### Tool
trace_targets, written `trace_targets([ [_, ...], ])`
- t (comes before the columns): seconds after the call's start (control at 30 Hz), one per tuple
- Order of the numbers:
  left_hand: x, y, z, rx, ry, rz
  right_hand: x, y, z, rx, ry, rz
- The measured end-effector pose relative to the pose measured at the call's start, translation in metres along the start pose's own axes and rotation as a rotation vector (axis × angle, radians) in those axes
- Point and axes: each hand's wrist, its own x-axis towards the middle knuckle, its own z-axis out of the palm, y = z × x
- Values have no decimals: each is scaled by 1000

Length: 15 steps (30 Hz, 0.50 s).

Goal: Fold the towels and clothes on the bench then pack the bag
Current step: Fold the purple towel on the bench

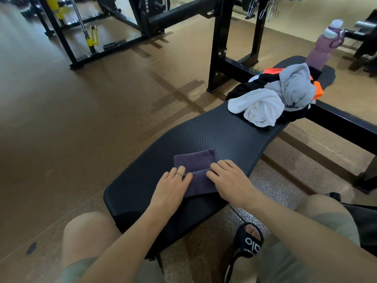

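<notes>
A small dark purple towel [195, 163] lies folded on the near part of the black padded bench [224, 135]. My left hand [172, 187] rests flat on the towel's left side, fingers straight. My right hand [228, 178] presses on its right side, fingers straight too. Farther along the bench sits a heap of clothes: a white towel [259, 108], a grey garment [295, 86], and black and orange fabric [318, 90]. A dark bag [365, 225] shows at the right edge beside my knee, mostly hidden.
A purple water bottle [324, 45] stands at the bench's far end. Black rack uprights [219, 43] rise just left of the clothes heap. More gym frames and a yellow-tipped bar [90, 37] stand on the brown floor at the back left.
</notes>
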Motion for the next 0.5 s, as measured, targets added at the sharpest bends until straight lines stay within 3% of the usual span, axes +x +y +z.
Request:
trace_targets([
  [0.1, -5, -3, 2, -83, 56, 56, -8, 4, -7, 66, -131, 5],
  [0.2, -10, -2, 2, -108, -1, 30, -8, 4, -5, 43, -220, 38],
  [0.37, -2, 0, -5, -62, -13, -10, 4, 4, -6, 146, -122, 144],
  [0.5, 3, -11, -18, -336, 66, -103, 8, 13, -15, 401, -100, 353],
])
